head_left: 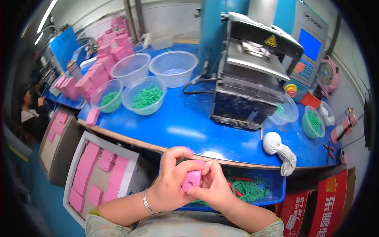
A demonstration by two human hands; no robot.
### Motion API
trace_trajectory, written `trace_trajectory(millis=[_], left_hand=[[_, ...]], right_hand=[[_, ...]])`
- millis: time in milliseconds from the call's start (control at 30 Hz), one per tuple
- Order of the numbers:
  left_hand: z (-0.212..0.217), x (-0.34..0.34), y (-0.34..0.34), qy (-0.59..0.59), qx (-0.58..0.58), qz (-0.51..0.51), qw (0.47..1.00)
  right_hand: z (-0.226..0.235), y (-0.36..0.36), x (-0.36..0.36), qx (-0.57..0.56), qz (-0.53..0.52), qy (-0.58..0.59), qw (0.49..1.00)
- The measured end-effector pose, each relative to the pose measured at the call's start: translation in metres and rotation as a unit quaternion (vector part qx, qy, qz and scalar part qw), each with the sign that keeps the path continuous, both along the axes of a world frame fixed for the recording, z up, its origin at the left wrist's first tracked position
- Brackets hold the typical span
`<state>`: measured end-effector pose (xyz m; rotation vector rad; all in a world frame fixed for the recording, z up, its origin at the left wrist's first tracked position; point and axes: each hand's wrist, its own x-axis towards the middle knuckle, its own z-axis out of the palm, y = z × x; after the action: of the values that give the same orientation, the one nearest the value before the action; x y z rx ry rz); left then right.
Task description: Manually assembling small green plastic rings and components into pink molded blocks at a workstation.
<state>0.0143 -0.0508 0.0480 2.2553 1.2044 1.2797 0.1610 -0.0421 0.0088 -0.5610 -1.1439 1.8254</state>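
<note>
Head view: I am pinching a small pink plastic case (192, 180) between both hands, left hand (170, 178) and right hand (215, 185), each grip closed on it, just below the blue worktop (185, 122) edge; I am keeping fingertips steady and pressure even.

- Your blue screen (310, 44) sits on the control panel at the machine's right.
- A yellow triangular warning label (271, 41) marks the machine's black lid.
- Pink boxes (103, 59) are stacked at your far left.
- Red cartons (316, 211) stand under the table, lower right.
</note>
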Motion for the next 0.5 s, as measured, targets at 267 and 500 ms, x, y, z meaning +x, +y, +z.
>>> trace_trajectory(millis=[267,500], left_hand=[[-0.011,0.004,0.012,-0.183,-0.249,-0.217,0.926],[-0.004,0.011,0.011,-0.461,-0.309,-0.234,0.798]], right_hand=[[0.032,0.014,0.036,0.380,-0.010,-0.423,0.822],[0.028,0.017,0.033,0.204,0.046,-0.117,0.971]])
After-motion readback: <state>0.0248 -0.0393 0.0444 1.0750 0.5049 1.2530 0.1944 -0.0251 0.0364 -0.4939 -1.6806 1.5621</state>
